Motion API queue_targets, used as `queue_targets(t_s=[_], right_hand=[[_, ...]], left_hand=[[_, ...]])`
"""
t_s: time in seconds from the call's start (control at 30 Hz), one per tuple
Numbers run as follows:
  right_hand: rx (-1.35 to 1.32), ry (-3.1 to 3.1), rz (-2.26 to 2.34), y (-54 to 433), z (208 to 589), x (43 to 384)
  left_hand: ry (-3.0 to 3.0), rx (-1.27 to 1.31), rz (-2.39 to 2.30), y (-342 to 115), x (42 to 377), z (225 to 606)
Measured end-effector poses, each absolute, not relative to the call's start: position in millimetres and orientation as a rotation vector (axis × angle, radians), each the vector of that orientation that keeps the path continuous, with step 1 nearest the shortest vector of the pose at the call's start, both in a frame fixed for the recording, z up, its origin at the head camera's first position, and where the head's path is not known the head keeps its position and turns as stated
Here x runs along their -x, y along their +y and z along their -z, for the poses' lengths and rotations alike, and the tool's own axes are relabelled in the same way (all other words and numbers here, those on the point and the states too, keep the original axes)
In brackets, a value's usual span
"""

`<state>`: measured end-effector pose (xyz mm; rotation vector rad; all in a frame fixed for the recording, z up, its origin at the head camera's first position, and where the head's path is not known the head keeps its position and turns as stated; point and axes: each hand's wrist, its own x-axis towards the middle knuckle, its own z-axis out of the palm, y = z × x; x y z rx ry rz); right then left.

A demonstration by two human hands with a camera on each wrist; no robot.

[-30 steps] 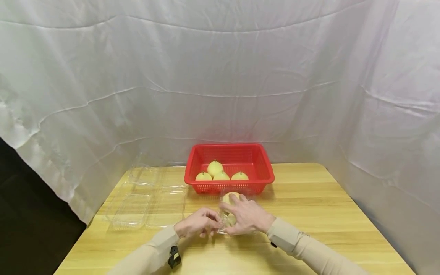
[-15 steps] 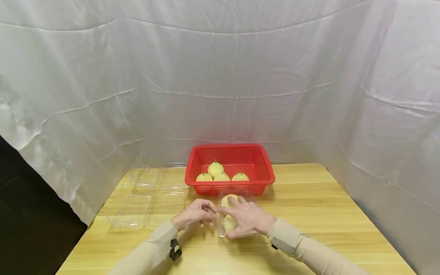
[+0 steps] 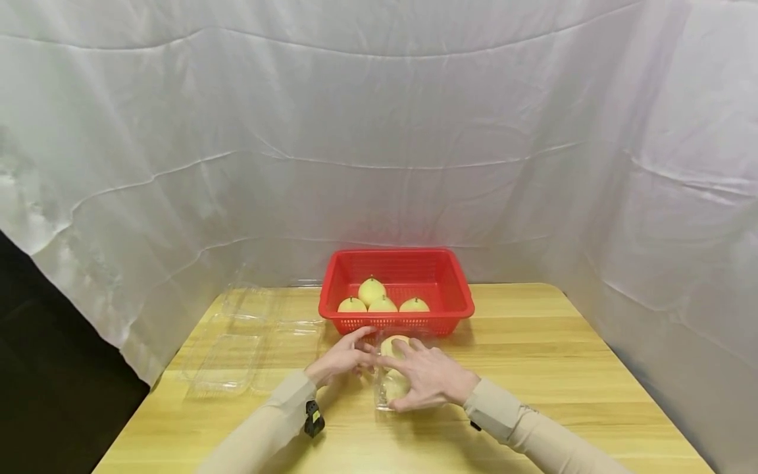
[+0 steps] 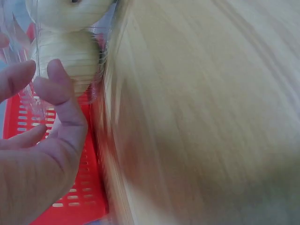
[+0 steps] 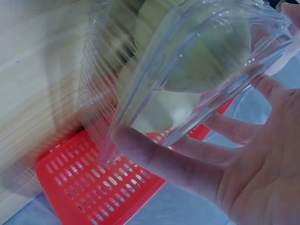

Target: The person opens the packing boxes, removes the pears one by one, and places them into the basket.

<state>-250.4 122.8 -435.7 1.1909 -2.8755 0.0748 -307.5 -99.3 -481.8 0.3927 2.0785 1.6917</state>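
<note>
A clear plastic clamshell box (image 3: pixel 381 403) stands on the table just in front of the red basket, with pale yellow pears (image 3: pixel 395 384) inside. The right hand (image 3: pixel 431 375) rests over its top; spread fingers (image 5: pixel 164 161) lie along the lid in the right wrist view. At the box's left side is the left hand (image 3: pixel 345 357), its fingers loosely bent and touching or very near the rim. In the left wrist view, the left fingertips (image 4: pixel 56 70) are beside the box wall, in front of a pear (image 4: pixel 70 54). The right hand partly hides the box.
Behind the box, the red perforated basket (image 3: pixel 458 289) holds several pears (image 3: pixel 371 289). Several clear plastic containers (image 3: pixel 227 362) lie open on the left of the wooden table (image 3: pixel 533 382). A light curtain (image 3: pixel 408 131) hangs around the back and sides.
The left hand has moved from the box's near left corner toward its far left corner, along the side. The right hand has stayed over the box, nearly still.
</note>
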Motion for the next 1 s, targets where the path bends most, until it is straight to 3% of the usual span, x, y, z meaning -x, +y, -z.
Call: queue_targets(t_s=[1.0], right_hand=[[-1.208, -2.88, -0.076, 123.6, 434.9, 251.8]], left_hand=[[2.011, -0.314, -1.853, -89.4, 327.8, 490.2]])
